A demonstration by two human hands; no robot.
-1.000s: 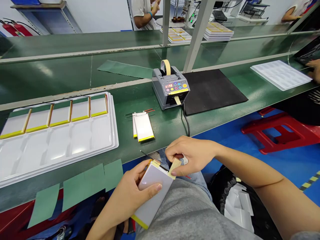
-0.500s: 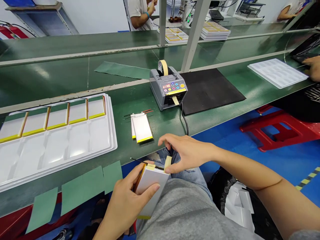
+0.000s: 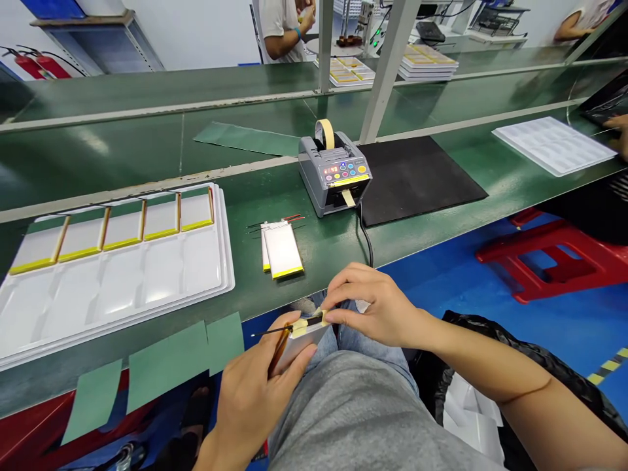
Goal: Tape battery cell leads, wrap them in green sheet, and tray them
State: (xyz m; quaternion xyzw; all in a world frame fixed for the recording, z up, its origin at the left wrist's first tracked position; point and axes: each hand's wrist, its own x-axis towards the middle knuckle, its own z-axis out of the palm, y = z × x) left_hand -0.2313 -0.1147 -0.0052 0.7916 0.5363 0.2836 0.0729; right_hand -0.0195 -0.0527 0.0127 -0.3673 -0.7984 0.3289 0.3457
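Observation:
My left hand (image 3: pixel 262 376) is wrapped round a white pouch battery (image 3: pixel 307 343), held over my lap with its wired end tilted up. A dark wire sticks out to the left from that end, where a piece of pale yellow tape (image 3: pixel 299 326) is stuck. With thumb and fingers pinched together, my right hand (image 3: pixel 366 304) presses a second bit of tape at the battery's right corner. Beyond my hands, two more pouch batteries (image 3: pixel 286 250) with red and black wires lie overlapped on the green bench (image 3: pixel 235 216).
A grey tape dispenser (image 3: pixel 335 173) with a strip hanging out stands beside a black mat (image 3: pixel 422 176). At left, stacked white trays (image 3: pixel 161 275) hold several batteries. Right are a white tray (image 3: pixel 554 145), red stool (image 3: pixel 559 252) and black bag (image 3: pixel 534 366). Co-workers sit farther off.
My right fingers have closed onto the tape that stood up at the battery's corner, folding it over. My left hand has tipped the battery, so its wired end shows more.

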